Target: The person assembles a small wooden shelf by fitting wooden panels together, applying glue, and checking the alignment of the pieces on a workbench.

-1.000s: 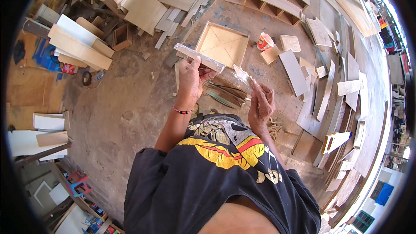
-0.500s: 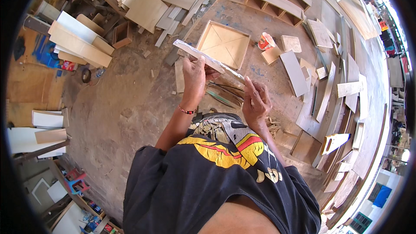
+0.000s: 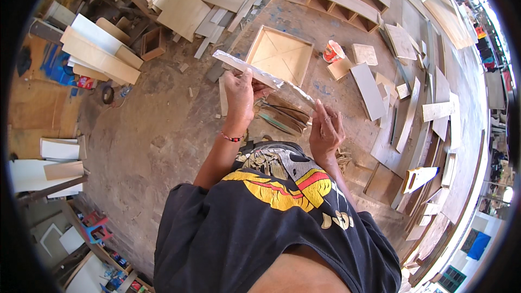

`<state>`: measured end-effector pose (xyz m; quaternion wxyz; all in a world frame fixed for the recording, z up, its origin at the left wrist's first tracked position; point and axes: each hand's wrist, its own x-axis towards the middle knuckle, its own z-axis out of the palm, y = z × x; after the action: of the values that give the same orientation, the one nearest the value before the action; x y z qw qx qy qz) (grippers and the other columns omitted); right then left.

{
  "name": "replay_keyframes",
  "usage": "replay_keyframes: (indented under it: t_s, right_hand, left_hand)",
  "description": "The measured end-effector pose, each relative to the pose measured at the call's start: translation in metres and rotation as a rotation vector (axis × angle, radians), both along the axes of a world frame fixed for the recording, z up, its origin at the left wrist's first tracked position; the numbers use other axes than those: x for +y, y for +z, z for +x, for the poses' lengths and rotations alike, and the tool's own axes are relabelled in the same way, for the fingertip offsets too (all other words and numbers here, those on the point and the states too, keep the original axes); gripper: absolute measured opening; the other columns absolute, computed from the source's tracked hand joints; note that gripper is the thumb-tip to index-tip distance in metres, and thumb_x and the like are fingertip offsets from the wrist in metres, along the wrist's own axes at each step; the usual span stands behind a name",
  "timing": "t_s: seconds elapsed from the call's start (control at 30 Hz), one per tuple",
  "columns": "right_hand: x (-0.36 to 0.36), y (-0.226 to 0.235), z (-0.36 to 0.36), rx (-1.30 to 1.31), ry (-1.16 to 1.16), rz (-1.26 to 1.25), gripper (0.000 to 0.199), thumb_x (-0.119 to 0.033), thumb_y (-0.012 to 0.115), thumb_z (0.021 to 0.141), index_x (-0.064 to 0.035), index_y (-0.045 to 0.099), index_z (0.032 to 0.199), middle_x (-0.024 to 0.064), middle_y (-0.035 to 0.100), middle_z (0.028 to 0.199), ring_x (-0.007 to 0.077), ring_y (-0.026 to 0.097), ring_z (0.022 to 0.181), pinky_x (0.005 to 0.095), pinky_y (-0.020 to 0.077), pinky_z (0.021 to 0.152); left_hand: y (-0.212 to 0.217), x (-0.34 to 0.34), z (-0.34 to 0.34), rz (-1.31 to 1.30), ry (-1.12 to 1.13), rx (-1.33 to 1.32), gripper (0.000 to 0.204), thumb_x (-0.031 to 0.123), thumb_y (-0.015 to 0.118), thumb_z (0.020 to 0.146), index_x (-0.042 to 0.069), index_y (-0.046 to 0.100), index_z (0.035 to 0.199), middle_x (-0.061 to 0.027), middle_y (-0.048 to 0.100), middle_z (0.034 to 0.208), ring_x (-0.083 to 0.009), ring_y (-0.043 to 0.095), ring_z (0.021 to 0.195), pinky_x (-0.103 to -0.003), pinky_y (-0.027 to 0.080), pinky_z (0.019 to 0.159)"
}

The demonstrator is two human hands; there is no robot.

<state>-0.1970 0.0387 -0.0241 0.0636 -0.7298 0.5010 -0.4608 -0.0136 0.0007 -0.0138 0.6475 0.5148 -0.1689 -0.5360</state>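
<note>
1. Head view: reading my feed as a dial, I find the narrow board (image 3: 233,63) between 11 and 12 o'clock, off the floor, its upper edge coated unevenly in white. It slants from 10 o'clock down toward 4.
2. At 11 o'clock the left hand (image 3: 239,95) pinches that board: the thumb lies along the near side and the other fingers curl in behind and beneath it.
3. At 3 o'clock the right hand (image 3: 327,130) pinches the near end of a thin flat piece (image 3: 299,94), fingers gathered close together. Its edge carries white too, and its far end sits at the board's lower end; I cannot tell whether they truly touch.
4. Beyond, near 12:30, a shallow wooden box (image 3: 282,57) lies open on the floor. A red-and-white cup (image 3: 332,52) stands between 1 and 2 o'clock, and a divided wooden unit (image 3: 334,4) lies at 1.
5. I judge the board light and stiff, safe to hold in one hand, though the white coating is probably slick and easily smeared. I would grip its plain faces around mid-length and keep fingertips off the coated edge.
6. The thin piece looks lighter and perhaps a little springy; I would hold it at its near end, away from the white.
</note>
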Motion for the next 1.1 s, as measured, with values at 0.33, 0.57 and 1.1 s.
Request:
replay_keyframes:
  t_s: [0.33,0.57,1.1]
  right_hand:
    - [-0.001,0.004,-0.002,0.066,0.092,0.182,0.034,0.0,0.056,0.076,-0.0075,0.056,0.109,0.0088,0.056,0.082,0.0221,0.052,0.074,0.0316,0.0394,0.067]
    - [0.001,0.003,-0.002,0.145,0.131,0.173,0.036,0.0,0.058,0.073,-0.0085,0.057,0.107,0.0073,0.056,0.081,0.0216,0.051,0.073,0.0323,0.0385,0.067]
    - [0.003,0.002,0.001,0.115,0.172,0.187,0.035,0.0,0.057,0.072,-0.009,0.058,0.106,0.0059,0.055,0.077,0.0206,0.051,0.072,0.0323,0.0366,0.065]
  left_hand:
    - [-0.004,0.002,-0.003,-0.069,0.059,-0.037,0.024,0.014,0.043,0.088,0.0,0.028,0.099,-0.0171,0.054,0.082,-0.0219,0.061,0.065,-0.032,0.056,0.054]
    - [-0.007,0.005,-0.003,-0.121,0.06,-0.127,0.025,0.016,0.044,0.088,0.001,0.027,0.099,-0.0173,0.054,0.084,-0.0214,0.061,0.066,-0.032,0.055,0.055]
    - [-0.013,0.006,-0.002,-0.122,0.068,-0.154,0.026,0.016,0.043,0.089,0.0,0.025,0.1,-0.0165,0.054,0.082,-0.0211,0.061,0.065,-0.031,0.055,0.054]
